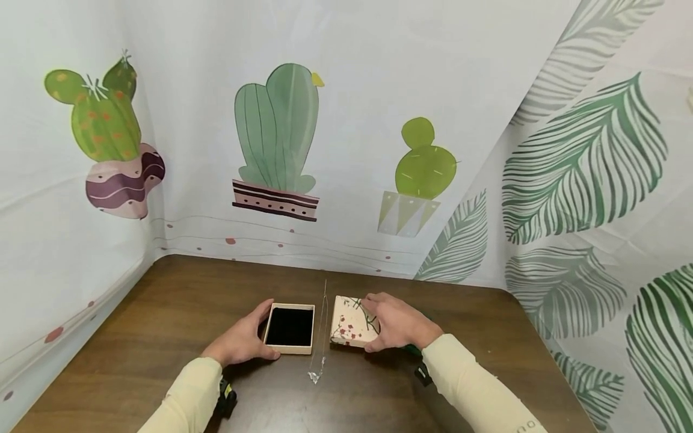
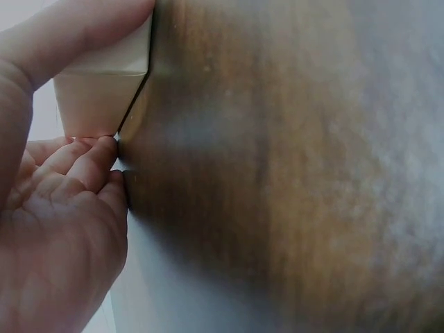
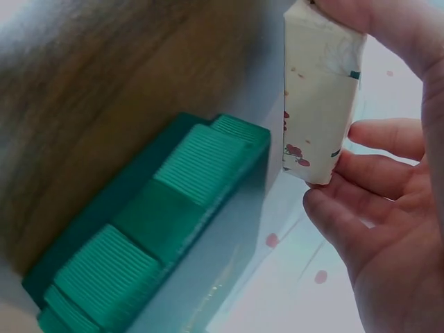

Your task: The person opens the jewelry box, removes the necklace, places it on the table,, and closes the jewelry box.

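Head view: left hand (image 1: 240,340) spans the box (image 1: 289,350), thumb and fingers part-open and gripping it; right hand (image 1: 403,322) grips the flowered lid (image 1: 352,322) the same way. Both pieces sit on the table (image 1: 162,337), box lined black. Necklace (image 1: 314,377) lies between them (pendant toward the person), touched by neither hand.

Left wrist view: thumb on one side of the box, fingertips against another.

Right wrist view: thumb and fingers bracket the lid; green block (image 3: 163,215) with ribbed panels nearby.
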